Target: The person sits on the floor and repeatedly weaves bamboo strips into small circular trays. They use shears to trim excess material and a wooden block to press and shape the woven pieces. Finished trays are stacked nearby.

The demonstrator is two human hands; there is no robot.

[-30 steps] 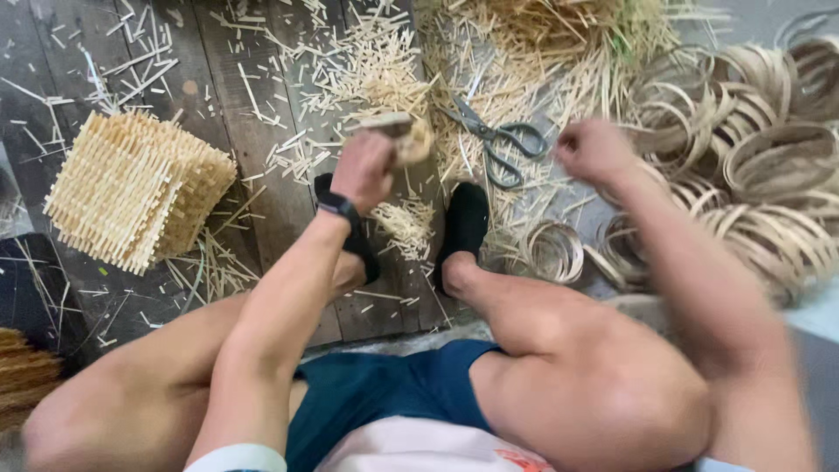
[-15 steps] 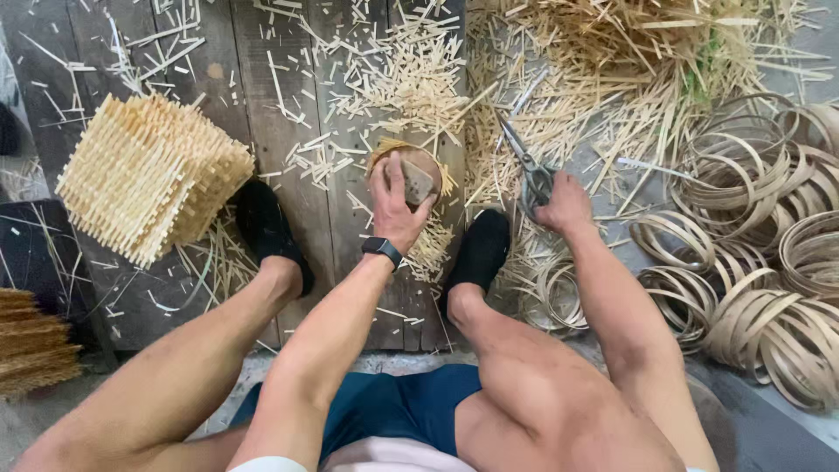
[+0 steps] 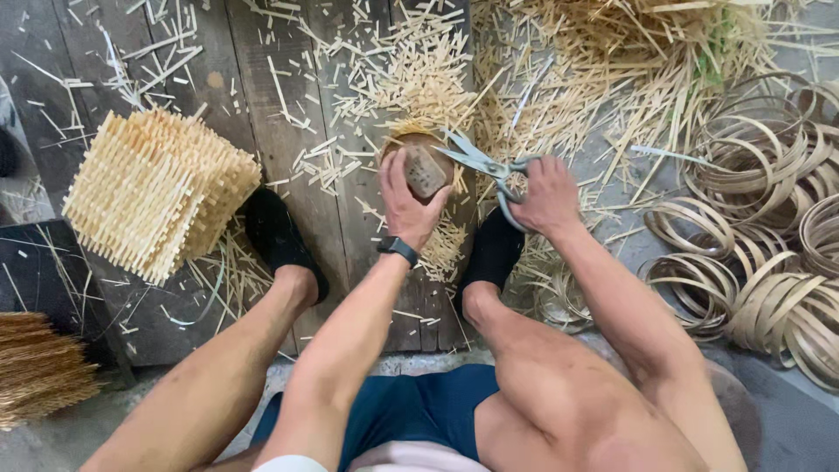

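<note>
1. Scissors of grey metal with long blades (image 3: 486, 166) sit in the right hand (image 3: 545, 194), whose fingers are closed through the handles; the blades stand parted, tips pointing left toward the small basket.
2. Left hand (image 3: 405, 203) is wrapped around a small round woven bamboo basket (image 3: 421, 164), fingers curled over its near side, a black watch band (image 3: 398, 248) on the wrist.
3. Basket position: held above the dark wooden plank floor (image 3: 262, 114), between the two feet, its bristly strip ends sticking up along the far rim, just beside the scissor tips.
4. Black shoes (image 3: 278, 238) rest on the planks either side of the hands.
5. Pale cut bamboo slivers (image 3: 411, 70) lie scattered across the floor, thickest at the upper right.
6. Stacked square woven bamboo mats (image 3: 157, 192) stand to the left, well apart from the hands.
7. Coiled hoops of thin bamboo strip (image 3: 769, 253) pile up on the right.
</note>
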